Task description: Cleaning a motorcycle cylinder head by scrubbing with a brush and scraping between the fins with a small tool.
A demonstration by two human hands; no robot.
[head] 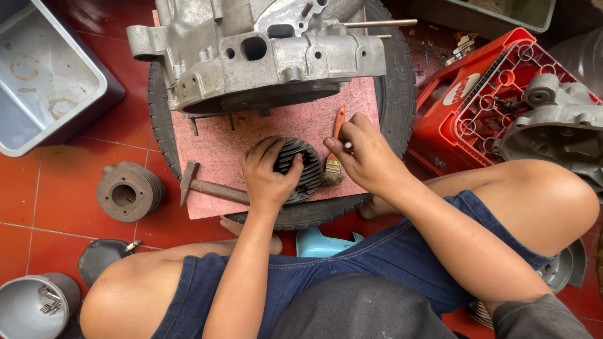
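My left hand point(269, 176) presses down on a round, dark, finned cylinder head point(303, 164) that lies on a pink board point(226, 157). My right hand point(364, 150) hovers just right of it, thumb and forefinger pinching a small light object I cannot identify. An orange-handled brush point(334, 157) with worn bristles lies on the board under my right hand, not gripped. A rusty hammer point(201, 185) rests on the board to the left of my left hand.
The board sits on a black tyre point(399, 88). A large grey engine casing point(251, 56) stands at the board's far side. A finned cylinder point(129, 191) lies on the red floor at left. A red crate point(465, 107), another casing point(559, 119) and grey tubs point(44, 75) surround me.
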